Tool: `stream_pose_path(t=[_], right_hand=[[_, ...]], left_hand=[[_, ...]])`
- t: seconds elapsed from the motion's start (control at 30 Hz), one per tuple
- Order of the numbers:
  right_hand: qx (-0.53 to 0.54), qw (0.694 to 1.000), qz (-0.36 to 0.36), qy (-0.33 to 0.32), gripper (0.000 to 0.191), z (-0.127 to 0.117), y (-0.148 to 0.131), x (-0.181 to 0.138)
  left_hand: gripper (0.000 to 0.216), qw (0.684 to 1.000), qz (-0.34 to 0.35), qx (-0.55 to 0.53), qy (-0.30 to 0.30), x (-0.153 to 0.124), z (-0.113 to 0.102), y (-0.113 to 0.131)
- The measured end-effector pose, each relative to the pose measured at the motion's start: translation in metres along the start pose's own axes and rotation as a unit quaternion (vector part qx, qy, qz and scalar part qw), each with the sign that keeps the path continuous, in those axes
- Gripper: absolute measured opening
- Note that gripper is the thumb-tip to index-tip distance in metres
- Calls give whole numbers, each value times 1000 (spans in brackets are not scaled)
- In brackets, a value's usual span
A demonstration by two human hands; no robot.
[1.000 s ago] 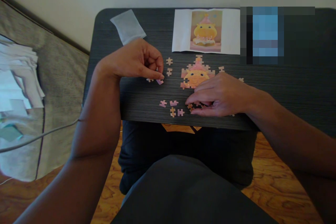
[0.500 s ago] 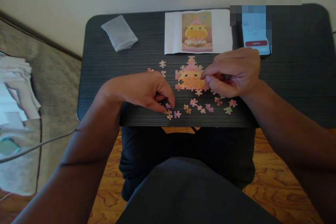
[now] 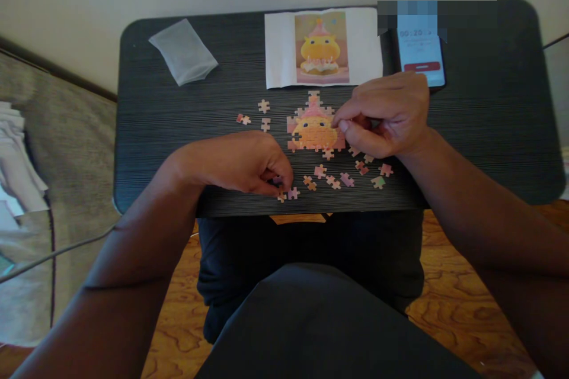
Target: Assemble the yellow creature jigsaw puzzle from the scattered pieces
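My left hand point(image 3: 249, 166) is low over the table, with thumb and forefinger drawn together on a small orange-brown puzzle piece point(image 3: 281, 196). A purple puzzle piece point(image 3: 293, 193) lies right beside those fingertips. Above them is a partly joined puzzle point(image 3: 313, 126), showing a yellow animal's face under a pink hat, with a gap at its left side. At its right edge my right hand point(image 3: 389, 118) makes a pinch, touching or just over the joined pieces; whatever is between those fingertips is hidden. Some loose pieces are partly covered by this hand.
Several loose pieces point(image 3: 333, 182) lie along the near side, and a few, like one pale piece point(image 3: 264, 106), lie left of the puzzle. Behind are a printed reference picture point(image 3: 322, 47), a clear plastic bag point(image 3: 184, 53) and a lit phone point(image 3: 420, 50). A cable point(image 3: 84, 241) hangs at left.
The left thumb and forefinger have closed together at the orange-brown piece. My right hand keeps its pinch at the puzzle's right edge. The whole view has shifted slightly.
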State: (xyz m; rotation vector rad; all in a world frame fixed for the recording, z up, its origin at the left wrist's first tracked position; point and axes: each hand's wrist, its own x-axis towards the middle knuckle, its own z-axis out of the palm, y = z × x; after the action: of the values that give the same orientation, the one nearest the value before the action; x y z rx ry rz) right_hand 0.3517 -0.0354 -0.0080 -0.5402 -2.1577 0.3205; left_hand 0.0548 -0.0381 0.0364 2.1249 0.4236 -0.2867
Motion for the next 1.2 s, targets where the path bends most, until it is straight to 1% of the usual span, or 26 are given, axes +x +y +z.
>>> stream_pose_path(t=[0.07,0.2,0.37,0.43,0.6,0.8,0.93,1.03,1.2], right_hand=[[0,1000,9,-6,11,0,1,-1],[-12,997,63,-38,9,-2,2,-5],[5,999,30,-26,6,-2,4,-6],[0,999,35,-29,7,-2,4,-6],[-28,995,74,-55,11,-3,4,-7],[5,999,32,-28,9,-2,5,-5],[-10,997,64,-30,13,-2,4,-5],[-19,993,105,-52,14,-4,4,-7],[-20,993,107,-51,12,-4,4,-6]], left_hand=[[18,1000,-4,-4,0,-1,-1,0],[17,1000,-19,-7,11,-2,-3,2],[15,1000,-15,-6,13,-1,-4,3],[15,1000,-12,-6,15,-1,-3,2],[17,1000,-6,-19,4,-1,-2,1],[16,1000,-13,3,-4,0,-3,5],[14,1000,-12,10,0,0,-3,4],[12,1000,-10,11,4,0,-3,3],[11,1000,-16,-6,6,0,-4,5]])
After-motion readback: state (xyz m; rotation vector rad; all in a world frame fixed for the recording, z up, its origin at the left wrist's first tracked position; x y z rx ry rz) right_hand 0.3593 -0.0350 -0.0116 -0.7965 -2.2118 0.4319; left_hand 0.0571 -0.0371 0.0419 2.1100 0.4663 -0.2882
